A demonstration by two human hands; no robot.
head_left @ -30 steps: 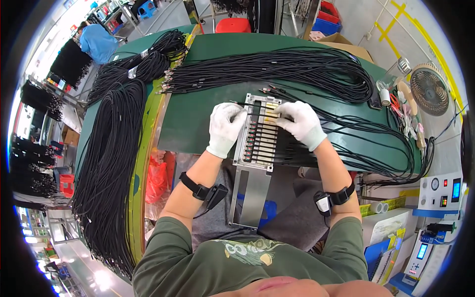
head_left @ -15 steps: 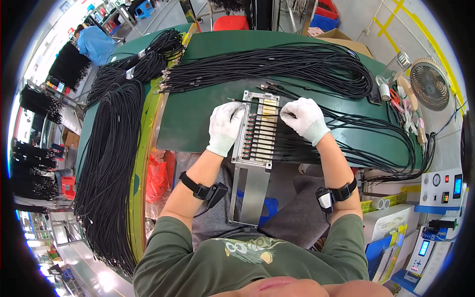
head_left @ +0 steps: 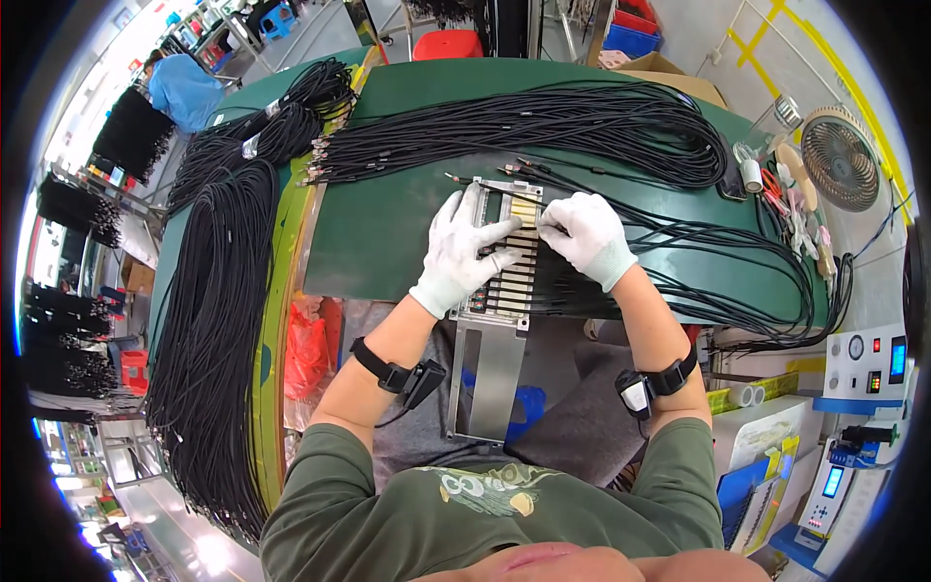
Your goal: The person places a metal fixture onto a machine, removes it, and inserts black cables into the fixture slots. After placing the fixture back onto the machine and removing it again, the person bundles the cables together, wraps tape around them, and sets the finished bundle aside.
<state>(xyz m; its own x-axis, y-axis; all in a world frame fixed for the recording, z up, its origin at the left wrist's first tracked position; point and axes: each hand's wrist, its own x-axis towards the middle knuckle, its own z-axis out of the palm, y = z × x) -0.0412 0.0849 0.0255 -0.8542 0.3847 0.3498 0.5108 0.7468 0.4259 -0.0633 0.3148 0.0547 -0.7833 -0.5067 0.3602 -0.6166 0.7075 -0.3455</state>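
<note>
A metal fixture (head_left: 496,318) with a row of slots lies at the table's near edge, with several black cables laid across it side by side. My left hand (head_left: 460,248), in a white glove, rests over its left side with the fingers spread and the fingertips on the laid cables. At the fixture's right edge my right hand (head_left: 586,237), also gloved, pinches a black cable; the fingertips partly hide it. Above the hands, one loose cable (head_left: 497,189) slants over the fixture's far end, its metal tip sticking out to the left.
A looped bundle of black cables (head_left: 543,126) lies across the back of the green table (head_left: 373,242). More cables (head_left: 213,320) hang over the left side. Further right stand a fan (head_left: 840,160) and instruments with lit displays (head_left: 866,369). A person in blue (head_left: 184,89) works far left.
My left hand has moved right, from the fixture's left edge onto the laid cables, and its fingers have spread. My right hand has come slightly left and down. The loose cable's tip has shifted away from me.
</note>
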